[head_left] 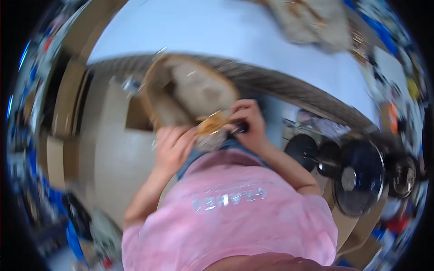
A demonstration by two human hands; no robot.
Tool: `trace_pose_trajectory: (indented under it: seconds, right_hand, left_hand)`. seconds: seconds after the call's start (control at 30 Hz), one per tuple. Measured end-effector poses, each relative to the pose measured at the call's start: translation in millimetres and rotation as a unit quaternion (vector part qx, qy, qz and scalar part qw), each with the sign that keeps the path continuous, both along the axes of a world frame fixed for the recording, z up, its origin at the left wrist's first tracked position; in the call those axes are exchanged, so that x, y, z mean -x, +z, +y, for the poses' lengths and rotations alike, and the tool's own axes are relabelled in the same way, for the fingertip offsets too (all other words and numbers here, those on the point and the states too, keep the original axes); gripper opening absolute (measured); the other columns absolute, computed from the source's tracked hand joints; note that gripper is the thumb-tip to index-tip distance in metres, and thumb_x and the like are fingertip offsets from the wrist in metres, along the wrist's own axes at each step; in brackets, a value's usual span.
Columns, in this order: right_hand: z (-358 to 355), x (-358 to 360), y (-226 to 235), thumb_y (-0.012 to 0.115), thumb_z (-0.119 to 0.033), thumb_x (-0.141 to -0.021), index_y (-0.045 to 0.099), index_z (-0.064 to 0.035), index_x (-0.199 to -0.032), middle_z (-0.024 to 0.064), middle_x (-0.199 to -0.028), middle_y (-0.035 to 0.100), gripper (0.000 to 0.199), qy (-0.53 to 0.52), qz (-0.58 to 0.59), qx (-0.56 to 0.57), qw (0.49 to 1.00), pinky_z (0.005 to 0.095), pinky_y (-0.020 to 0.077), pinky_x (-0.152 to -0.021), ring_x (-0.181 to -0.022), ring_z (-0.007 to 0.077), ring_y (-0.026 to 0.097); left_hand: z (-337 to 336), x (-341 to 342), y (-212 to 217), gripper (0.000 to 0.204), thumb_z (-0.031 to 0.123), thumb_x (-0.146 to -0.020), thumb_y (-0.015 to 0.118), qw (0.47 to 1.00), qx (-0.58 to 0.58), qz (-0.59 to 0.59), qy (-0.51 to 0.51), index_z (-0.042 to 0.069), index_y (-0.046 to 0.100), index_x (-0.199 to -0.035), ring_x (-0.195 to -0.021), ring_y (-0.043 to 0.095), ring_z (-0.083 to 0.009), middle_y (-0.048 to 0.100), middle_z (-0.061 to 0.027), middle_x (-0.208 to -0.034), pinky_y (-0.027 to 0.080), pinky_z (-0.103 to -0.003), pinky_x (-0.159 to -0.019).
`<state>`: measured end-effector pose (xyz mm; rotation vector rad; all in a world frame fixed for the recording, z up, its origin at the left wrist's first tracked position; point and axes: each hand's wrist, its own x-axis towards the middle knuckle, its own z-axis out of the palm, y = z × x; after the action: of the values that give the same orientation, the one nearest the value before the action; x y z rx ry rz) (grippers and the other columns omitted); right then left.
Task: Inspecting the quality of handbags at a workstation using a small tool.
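Note:
An open bag (199, 88) with a pale lining and a tan rim sits in front of my body, its mouth facing up. My left hand (172, 147) is closed on the near left edge of the bag, its fingertips touching a shiny golden-orange piece (211, 123) there. My right hand (249, 124) is closed around a small dark object (240, 127) at the bag's near right side, beside that piece. Motion blur hides the exact kind of both small items. A greyish, textured patch (210, 141) shows just below the golden piece, close to my shirt.
Beyond the bag runs a white table (181, 27) with a brown edge, a beige bag (312, 22) lying on its far right. Cardboard boxes (68, 97) stand at the left. To the right are dark round pieces and a round black base (360, 177).

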<state>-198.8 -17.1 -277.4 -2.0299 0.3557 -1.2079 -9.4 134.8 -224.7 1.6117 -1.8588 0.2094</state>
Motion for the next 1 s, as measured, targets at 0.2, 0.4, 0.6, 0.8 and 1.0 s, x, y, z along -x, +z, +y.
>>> trace_pose_trajectory:
  seconds: [0.2,0.4,0.6,0.8,1.0]
  right_hand:
    - [-82,98,31,0.072,-0.007,-0.084,0.058,-0.0056,-0.098,0.0092,-0.088,0.059,0.019,-0.211,-0.113,-0.029,0.97,0.0266,0.0479,-0.067,-0.068,0.0123,0.055]
    - [-205,263,95,0.074,-0.017,-0.082,0.062,-0.0037,-0.112,0.0075,-0.082,0.063,0.035,-0.687,0.05,-0.061,0.722,0.0333,0.0495,-0.072,-0.075,0.022,0.062]
    - [-323,412,137,0.065,-0.025,-0.08,0.067,-0.0017,-0.111,0.02,-0.109,0.068,0.038,-0.72,0.326,-0.136,0.598,0.044,0.052,-0.087,-0.101,0.0369,0.065]
    - [-413,506,137,0.063,-0.023,-0.081,0.069,-0.0021,-0.105,0.0205,-0.106,0.068,0.033,-0.75,0.435,-0.117,0.485,0.0447,0.0523,-0.087,-0.1,0.0368,0.066]
    - [-440,484,116,0.065,-0.025,-0.081,0.069,-0.0009,-0.096,0.0222,-0.102,0.069,0.028,-0.744,0.429,-0.049,0.51,0.0463,0.0526,-0.085,-0.097,0.0375,0.066]
  left_hand:
    - [-9,-17,6,0.031,0.01,-0.075,0.075,0.995,-0.061,-0.039,-0.062,0.004,0.069,-0.104,-0.075,0.058,-0.0265,0.062,-0.0091,-0.084,0.043,-0.038,-0.068]
    - [-37,-19,23,0.023,0.014,-0.084,0.069,0.993,-0.045,0.04,-0.1,0.003,0.069,-0.104,-0.076,0.058,-0.0265,0.061,-0.0103,-0.083,0.046,-0.037,-0.067]
    - [-78,-43,38,0.016,-0.001,-0.089,0.058,1.0,-0.021,0.019,0.013,-0.003,0.066,-0.102,-0.082,0.059,-0.0281,0.062,-0.015,-0.092,0.048,-0.034,-0.073]
    - [-112,-47,37,0.016,0.002,-0.093,0.053,0.996,-0.003,0.07,0.054,-0.003,0.065,-0.103,-0.078,0.057,-0.0243,0.059,-0.013,-0.086,0.046,-0.032,-0.069]
    - [-111,-48,34,0.017,0.001,-0.097,0.049,0.991,-0.029,0.089,0.098,-0.005,0.061,-0.107,-0.09,0.058,-0.0233,0.057,-0.0151,-0.099,0.047,-0.03,-0.08]
